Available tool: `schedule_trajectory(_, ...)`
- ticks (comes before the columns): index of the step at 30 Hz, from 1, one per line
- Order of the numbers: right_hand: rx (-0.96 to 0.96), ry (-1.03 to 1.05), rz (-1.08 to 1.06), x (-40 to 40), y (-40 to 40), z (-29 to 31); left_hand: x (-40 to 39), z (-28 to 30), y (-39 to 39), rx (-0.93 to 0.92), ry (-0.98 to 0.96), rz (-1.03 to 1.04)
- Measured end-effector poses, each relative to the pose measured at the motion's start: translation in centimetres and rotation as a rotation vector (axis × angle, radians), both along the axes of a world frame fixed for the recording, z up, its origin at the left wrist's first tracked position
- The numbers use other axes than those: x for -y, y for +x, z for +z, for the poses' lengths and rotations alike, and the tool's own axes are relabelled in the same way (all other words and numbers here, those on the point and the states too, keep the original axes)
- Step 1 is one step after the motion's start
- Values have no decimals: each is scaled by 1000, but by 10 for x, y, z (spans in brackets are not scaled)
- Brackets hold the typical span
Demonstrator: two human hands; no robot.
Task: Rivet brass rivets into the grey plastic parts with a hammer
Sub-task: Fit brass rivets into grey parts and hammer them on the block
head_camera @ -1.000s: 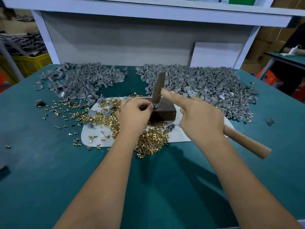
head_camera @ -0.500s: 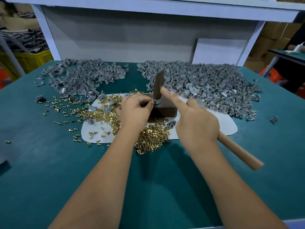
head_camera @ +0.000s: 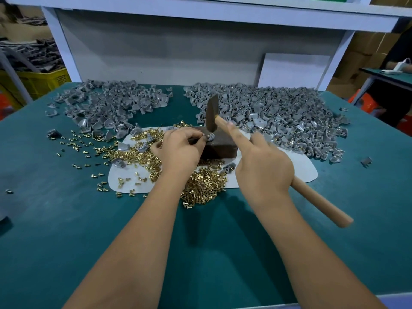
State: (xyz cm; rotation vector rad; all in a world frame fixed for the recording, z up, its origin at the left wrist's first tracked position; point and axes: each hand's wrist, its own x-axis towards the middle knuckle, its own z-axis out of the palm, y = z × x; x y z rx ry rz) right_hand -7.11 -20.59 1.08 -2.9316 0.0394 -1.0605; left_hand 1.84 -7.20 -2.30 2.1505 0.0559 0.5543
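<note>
Seen from above, a person's two bare forearms reach forward over a teal tabletop (head_camera: 66, 230). The left hand (head_camera: 178, 150) has a narrow grip: its fingertips pinch a small grey plastic part (head_camera: 210, 137) and hold it on the near-left top corner of a dark metal block (head_camera: 219, 146). The right hand (head_camera: 265, 168) has a closed grip around the wooden handle of a hammer (head_camera: 321, 204), with the index finger stretched straight along the handle toward the head. The dark hammer head (head_camera: 211, 115) stands just above the pinched part, directly beyond the left grip; whether it touches the part cannot be told. The free end of the handle sticks out behind and to the right of the right grip.

Under the block lies a pale rounded mat (head_camera: 305, 168). Loose brass rivets (head_camera: 202, 184) are heaped on it just below and between both grips, and more lie scattered to the left of the left grip across the teal surface. Beyond the left grip sits one pile of grey plastic parts (head_camera: 107, 105); beyond the right grip sits a larger pile of grey parts (head_camera: 278, 112). A single grey piece (head_camera: 366, 161) lies well to the right of the right grip. A grey back panel (head_camera: 167, 52) rises behind both piles, and a yellow crate (head_camera: 38, 83) stands far off to the left.
</note>
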Motion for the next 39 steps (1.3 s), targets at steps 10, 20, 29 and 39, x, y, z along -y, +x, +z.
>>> schedule_trajectory(10,88,57,3,-1,0,0,1,-1,1,31,53,34)
schedule_trajectory(20,51,60,-8,10,10,-10,0,2,-2,-21,5,-45)
schedule_trajectory(29,-130,195,-124,36,30,-15,-4,7,-5,-73,-191,-220)
schedule_trajectory(39,-245,185,-249,46,40,-23,-5,7,-6,-75,-231,-238)
